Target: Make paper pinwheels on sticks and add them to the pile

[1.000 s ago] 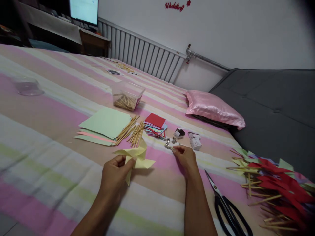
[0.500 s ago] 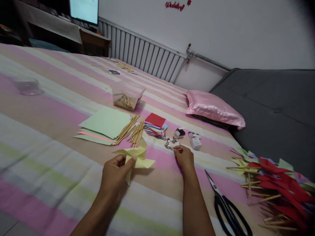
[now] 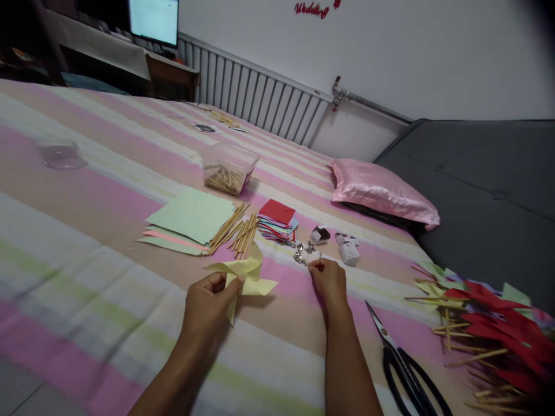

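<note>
My left hand [image 3: 211,304] pinches a folded yellow paper pinwheel [image 3: 245,274] by its centre, just above the striped bedsheet. My right hand [image 3: 328,279] rests on the sheet with its fingertips closed at the edge of a small heap of silver pins [image 3: 302,252]; whether a pin is between the fingers cannot be made out. A bundle of thin wooden sticks [image 3: 236,228] lies just beyond the pinwheel.
Stacks of green paper [image 3: 191,216] and small coloured squares [image 3: 278,220], a clear box of sticks [image 3: 229,169], small pin boxes [image 3: 348,250], black scissors [image 3: 405,366], finished red pinwheels [image 3: 485,323] at right, a pink pillow [image 3: 381,192], a clear lid [image 3: 60,153] far left.
My right hand has crept slightly closer to the pin heap. The left hand keeps the yellow pinwheel still. The view shifted a little.
</note>
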Demonstrator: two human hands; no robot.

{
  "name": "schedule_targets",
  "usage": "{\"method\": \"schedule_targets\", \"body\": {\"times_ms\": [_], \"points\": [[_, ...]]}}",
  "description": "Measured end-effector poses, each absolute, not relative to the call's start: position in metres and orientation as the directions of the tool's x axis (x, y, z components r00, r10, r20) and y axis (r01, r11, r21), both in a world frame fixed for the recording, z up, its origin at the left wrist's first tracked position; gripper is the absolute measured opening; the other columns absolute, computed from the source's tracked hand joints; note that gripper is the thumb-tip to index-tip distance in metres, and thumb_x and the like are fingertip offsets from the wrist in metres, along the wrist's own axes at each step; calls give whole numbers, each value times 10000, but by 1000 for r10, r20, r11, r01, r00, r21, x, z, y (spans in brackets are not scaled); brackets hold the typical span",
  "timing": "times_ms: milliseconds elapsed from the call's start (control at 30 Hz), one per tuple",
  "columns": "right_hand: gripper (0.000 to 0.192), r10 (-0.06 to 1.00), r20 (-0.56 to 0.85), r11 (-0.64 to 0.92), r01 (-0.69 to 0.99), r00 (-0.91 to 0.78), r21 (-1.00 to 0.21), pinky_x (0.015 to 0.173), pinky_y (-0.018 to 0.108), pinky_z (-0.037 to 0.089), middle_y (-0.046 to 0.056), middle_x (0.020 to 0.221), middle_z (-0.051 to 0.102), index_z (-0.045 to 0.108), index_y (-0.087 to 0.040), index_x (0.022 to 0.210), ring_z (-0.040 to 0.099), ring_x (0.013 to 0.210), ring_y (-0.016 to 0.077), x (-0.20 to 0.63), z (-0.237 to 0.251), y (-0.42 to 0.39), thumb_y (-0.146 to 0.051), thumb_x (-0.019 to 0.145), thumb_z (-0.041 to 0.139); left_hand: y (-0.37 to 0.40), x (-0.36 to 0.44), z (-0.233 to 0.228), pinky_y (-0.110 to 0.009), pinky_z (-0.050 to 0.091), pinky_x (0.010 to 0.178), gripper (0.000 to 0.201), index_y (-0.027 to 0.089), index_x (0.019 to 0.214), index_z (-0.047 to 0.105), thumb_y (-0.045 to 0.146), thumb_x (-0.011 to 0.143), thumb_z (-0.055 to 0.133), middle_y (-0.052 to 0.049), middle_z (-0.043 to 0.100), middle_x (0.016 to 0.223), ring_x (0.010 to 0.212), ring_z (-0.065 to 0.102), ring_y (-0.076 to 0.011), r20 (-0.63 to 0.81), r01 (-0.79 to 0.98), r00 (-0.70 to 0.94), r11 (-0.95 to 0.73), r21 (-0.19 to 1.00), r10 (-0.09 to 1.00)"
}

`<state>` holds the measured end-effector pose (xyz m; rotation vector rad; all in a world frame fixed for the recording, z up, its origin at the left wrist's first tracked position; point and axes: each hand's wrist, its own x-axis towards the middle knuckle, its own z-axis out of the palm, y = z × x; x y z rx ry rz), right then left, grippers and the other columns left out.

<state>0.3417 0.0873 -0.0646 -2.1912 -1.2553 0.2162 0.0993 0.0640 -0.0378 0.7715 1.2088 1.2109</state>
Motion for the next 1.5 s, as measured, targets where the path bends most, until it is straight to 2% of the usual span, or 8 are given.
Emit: {"method": "schedule_targets", "body": {"times_ms": [100, 233, 300, 367, 467, 633, 833, 1500], "points": [[128, 821, 154, -355, 702, 550, -617, 684, 314, 430, 75, 683, 686, 682, -193, 621, 619, 723, 235, 340, -61, 86, -219, 634, 557, 63, 99, -39, -189, 347, 480, 214, 113, 610, 656, 299, 571, 753, -3, 615, 565, 516, 508, -101, -272, -291, -58, 245, 925, 960], [206, 855, 138, -249, 630, 499, -735, 608, 284, 447, 65, 701, 667, 666, -153, 785, 605, 653, 195, 331, -40, 80, -284, 700, 531, 61, 98, -40, -179, 340, 461, 203, 108, 618, 659, 288, 586, 747, 2, 607, 557, 492, 495, -86, -276, -335, -34, 250, 908, 960], [238, 908, 115, -147, 563, 404, -813, 542, 243, 440, 32, 691, 647, 642, -159, 836, 587, 598, 157, 317, -23, 72, -350, 733, 545, 61, 97, -40, -172, 333, 454, 215, 102, 606, 652, 292, 585, 751, 6, 596, 543, 481, 485, -77, -280, -342, -30, 254, 905, 959], [186, 967, 125, 43, 339, 222, -940, 503, 213, 407, 11, 688, 616, 624, -165, 799, 537, 552, 115, 297, -7, 63, -336, 731, 597, 60, 97, -39, -174, 340, 454, 231, 99, 616, 651, 303, 588, 754, 2, 601, 546, 480, 492, -80, -290, -344, -19, 266, 901, 957], [89, 990, 142, 137, 188, 16, -973, 496, 192, 382, -12, 694, 595, 618, -177, 768, 482, 522, 77, 264, 9, 49, -266, 761, 615, 60, 97, -37, -193, 382, 479, 252, 102, 663, 659, 327, 598, 751, -7, 617, 568, 507, 529, -105, -289, -357, 5, 271, 894, 957], [91, 972, 198, 229, 306, -130, -924, 532, 199, 369, -19, 685, 605, 649, -187, 832, 478, 560, 87, 228, 4, 45, -203, 823, 560, 60, 97, -36, -198, 386, 479, 275, 106, 673, 647, 352, 604, 749, 6, 598, 574, 505, 516, -102, -254, -346, 3, 240, 907, 967], [113, 947, 318, 294, 505, -40, -812, 570, 213, 377, 3, 784, 644, 666, -186, 818, 504, 601, 99, 222, -3, 51, -144, 817, 561, 62, 95, -40, -180, 320, 456, 290, 112, 600, 610, 367, 617, 746, 38, 510, 526, 491, 452, -77, -184, -266, -43, 167, 949, 982], [64, 941, 335, 315, 464, -42, -828, 545, 218, 374, 4, 764, 551, 675, -195, 788, 484, 613, 104, 229, -4, 51, -204, 804, 614, 60, 93, -35, -198, 341, 501, 294, 112, 591, 632, 382, 641, 737, 27, 526, 537, 519, 439, -80, -145, -299, 36, 149, 943, 989]]}}
